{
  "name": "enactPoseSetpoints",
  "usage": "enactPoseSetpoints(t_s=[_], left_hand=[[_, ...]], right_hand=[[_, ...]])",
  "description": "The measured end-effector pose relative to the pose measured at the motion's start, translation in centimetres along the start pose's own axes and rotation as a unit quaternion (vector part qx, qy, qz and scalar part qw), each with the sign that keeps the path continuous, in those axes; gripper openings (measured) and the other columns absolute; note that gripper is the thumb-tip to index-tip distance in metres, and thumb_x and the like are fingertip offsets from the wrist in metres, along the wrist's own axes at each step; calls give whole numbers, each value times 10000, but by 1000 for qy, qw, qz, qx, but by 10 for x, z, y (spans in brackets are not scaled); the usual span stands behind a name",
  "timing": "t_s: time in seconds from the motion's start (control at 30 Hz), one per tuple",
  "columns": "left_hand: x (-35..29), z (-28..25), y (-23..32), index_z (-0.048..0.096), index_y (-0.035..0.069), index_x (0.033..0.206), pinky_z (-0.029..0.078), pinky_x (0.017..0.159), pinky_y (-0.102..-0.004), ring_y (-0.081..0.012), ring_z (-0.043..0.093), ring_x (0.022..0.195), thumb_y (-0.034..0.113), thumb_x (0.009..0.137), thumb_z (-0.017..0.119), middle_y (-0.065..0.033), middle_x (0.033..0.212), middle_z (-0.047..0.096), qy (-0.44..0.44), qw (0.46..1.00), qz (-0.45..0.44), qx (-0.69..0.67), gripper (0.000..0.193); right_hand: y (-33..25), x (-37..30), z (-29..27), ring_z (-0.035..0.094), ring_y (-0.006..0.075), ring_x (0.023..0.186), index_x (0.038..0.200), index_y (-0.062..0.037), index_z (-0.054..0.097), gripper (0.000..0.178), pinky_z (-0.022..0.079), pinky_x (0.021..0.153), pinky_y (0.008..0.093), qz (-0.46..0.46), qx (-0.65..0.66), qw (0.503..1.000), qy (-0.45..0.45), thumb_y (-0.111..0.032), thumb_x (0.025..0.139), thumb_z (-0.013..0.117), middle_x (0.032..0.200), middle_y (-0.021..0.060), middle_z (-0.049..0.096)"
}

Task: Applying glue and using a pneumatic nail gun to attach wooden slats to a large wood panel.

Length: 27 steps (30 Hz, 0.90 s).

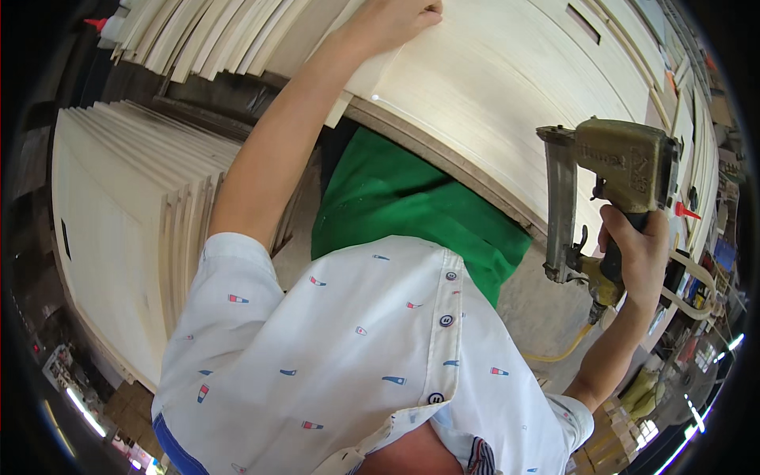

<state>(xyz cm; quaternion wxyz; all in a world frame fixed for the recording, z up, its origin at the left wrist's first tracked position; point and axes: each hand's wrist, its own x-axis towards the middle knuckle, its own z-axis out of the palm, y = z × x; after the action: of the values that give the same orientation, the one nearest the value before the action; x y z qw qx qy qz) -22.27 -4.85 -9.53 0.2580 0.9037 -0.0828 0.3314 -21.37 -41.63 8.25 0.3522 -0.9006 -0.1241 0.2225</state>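
My right hand (637, 249) is wrapped round the black grip of a worn, brass-coloured pneumatic nail gun (621, 154), raised at the right above the workbench edge. A yellow air hose (566, 352) runs from the base of its handle. At the top, my left hand (396, 22) rests on a pale wooden panel (491, 87) with its fingers curled in; what they pinch, if anything, is hidden. A line of white glue (377, 98) shows on the panel near its front edge.
Stacked wooden boards (198, 36) lie at the upper left. More panels (119, 229) stand close together on the left. A red-tipped glue bottle (687, 210) is at the right, beside a pale hose loop (701, 277). My green apron (412, 202) touches the bench edge.
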Motion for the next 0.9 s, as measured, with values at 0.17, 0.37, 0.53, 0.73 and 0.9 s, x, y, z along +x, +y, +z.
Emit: enactPoseSetpoints(t_s=[0.17, 0.37, 0.53, 0.73, 0.9], left_hand=[[-2, -1, -3, 614, -15, 735, 466, 879, -416, -340, 603, 978, 95, 777, 647, -187, 949, 649, -13, 1000, -6, -21, 122], [-2, 3, -2, 622, -25, 726, 476, 859, -414, -332, 609, 940, 85, 767, 643, -177, 916, 648, -10, 1000, -1, -16, 119], [-1, -1, -1, 625, -26, 730, 478, 842, -409, -329, 606, 914, 89, 778, 639, -171, 922, 641, -5, 1000, 14, -5, 125], [-2, -2, 1, 637, -25, 763, 473, 860, -401, -323, 599, 939, 107, 798, 636, -164, 945, 640, -5, 1000, 2, -19, 137], [-18, -22, 9, 680, -29, 888, 430, 963, -406, -330, 544, 1110, 155, 816, 647, -185, 1103, 628, -69, 996, -58, -15, 201]], right_hand=[[6, -1, 2, 544, 100, 540, 916, 62, 617, 190, 424, 489, 246, -37, 40, 998, -16, -82, 817, 692, 709, 61, 619], [5, -4, -1, 543, 100, 540, 915, 56, 626, 191, 421, 485, 247, -30, 33, 998, -36, -92, 818, 699, 706, 63, 620], [7, -6, 2, 545, 102, 540, 934, 56, 623, 208, 420, 485, 245, -38, 35, 998, -33, -101, 820, 698, 708, 63, 620], [8, -3, 0, 548, 111, 548, 964, 58, 622, 221, 420, 487, 248, -28, 27, 998, -41, -93, 820, 696, 734, 66, 625], [7, -1, -1, 545, 110, 549, 974, 59, 628, 221, 420, 492, 252, -17, 20, 999, -38, -85, 819, 689, 742, 64, 625]])
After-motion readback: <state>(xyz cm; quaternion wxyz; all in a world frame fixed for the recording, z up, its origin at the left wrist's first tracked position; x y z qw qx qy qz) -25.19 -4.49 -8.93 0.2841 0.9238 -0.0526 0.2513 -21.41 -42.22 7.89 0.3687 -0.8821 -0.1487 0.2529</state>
